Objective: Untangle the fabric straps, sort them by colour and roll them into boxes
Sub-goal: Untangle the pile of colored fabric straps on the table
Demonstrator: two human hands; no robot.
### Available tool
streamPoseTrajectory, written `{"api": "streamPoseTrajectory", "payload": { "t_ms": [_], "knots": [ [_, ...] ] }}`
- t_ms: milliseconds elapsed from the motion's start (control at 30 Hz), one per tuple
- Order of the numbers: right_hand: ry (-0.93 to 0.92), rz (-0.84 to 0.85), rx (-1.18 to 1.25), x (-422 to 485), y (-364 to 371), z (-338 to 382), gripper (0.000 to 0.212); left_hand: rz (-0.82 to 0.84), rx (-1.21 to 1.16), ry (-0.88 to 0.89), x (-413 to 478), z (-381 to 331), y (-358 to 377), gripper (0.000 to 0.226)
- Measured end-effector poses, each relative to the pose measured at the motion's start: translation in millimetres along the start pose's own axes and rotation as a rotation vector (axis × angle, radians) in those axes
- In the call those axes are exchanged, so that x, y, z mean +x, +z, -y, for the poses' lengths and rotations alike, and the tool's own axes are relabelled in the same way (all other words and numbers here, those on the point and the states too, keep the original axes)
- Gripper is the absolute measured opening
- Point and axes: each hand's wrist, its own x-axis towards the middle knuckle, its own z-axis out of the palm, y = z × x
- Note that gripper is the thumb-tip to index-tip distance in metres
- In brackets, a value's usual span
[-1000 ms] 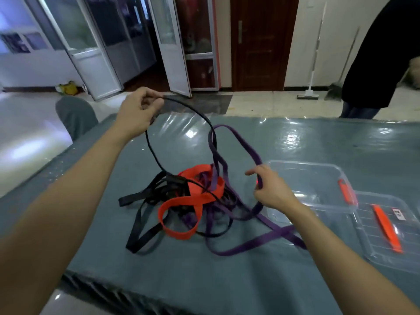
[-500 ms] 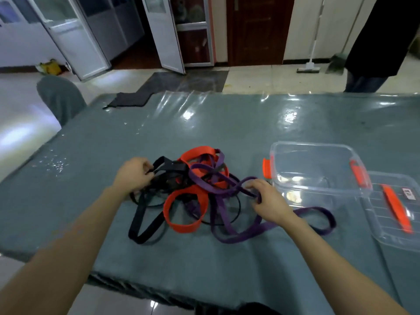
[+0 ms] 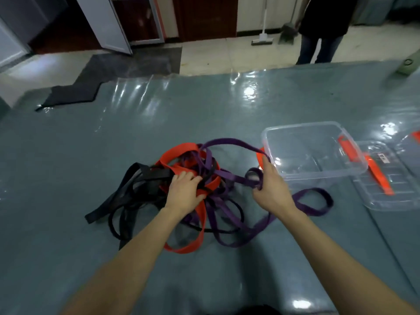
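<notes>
Right fingers [image 3: 265, 163] are curled round the purple strap [image 3: 227, 142], pinching it with a small purple loop bunched just left of the knuckles; the right hand [image 3: 271, 192] is raised a little off the tabletop [image 3: 113, 144]. Left fingers [image 3: 193, 178] are bent down into the tangle [image 3: 211, 169], gripping where red and black cross; which strap they actually hold, cannot tell. The left hand [image 3: 184, 193] sits on top of the pile, pinning it. From the right-hand pinch the purple strap runs left in a high arc into the pile, and more of it lies in a long flat loop right of the wrist, along the box's near wall. So its long run lies roughly left to right, parallel to the near edge, and the pinned knot is left of the pulling fingers. The red strap [image 3: 197, 226] and black strap [image 3: 127, 185] are threaded through it, black spilling toward the left edge. The tangle lies mid-tabletop, nearer the near edge. The clear box [image 3: 318, 177] stands open just beyond and right of the right hand, which is the nearer hand to it; its lid [image 3: 391, 196] lies beside it toward the right edge. Step looks like early untangling; nothing is sorted or rolled, and the box looks empty. A pull rightward could cinch the knot. A person [image 3: 322, 30] stands past the far edge.
</notes>
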Motion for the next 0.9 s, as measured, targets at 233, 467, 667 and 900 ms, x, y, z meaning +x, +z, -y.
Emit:
{"api": "streamPoseTrajectory", "payload": {
  "t_ms": [233, 467, 667, 900],
  "knots": [
    [-0.032, 0.142, -0.122, -7, 17, 8, 0.075, 0.001, -0.484, 0.083, 14, 15, -36, 0.024],
    [0.045, 0.015, -0.131, 19, 24, 34, 0.067, -0.273, -0.803, 0.093, 18, 103, -187, 0.011],
    [0.172, 0.288, -0.440, 42, 5, 61, 0.043, -0.460, -0.753, 0.059, -5, 155, -293, 0.004],
    [-0.221, -0.062, 0.080, 57, -23, 186, 0.067, -0.412, -0.488, 0.155, -25, 141, -370, 0.009]
  ]
}}
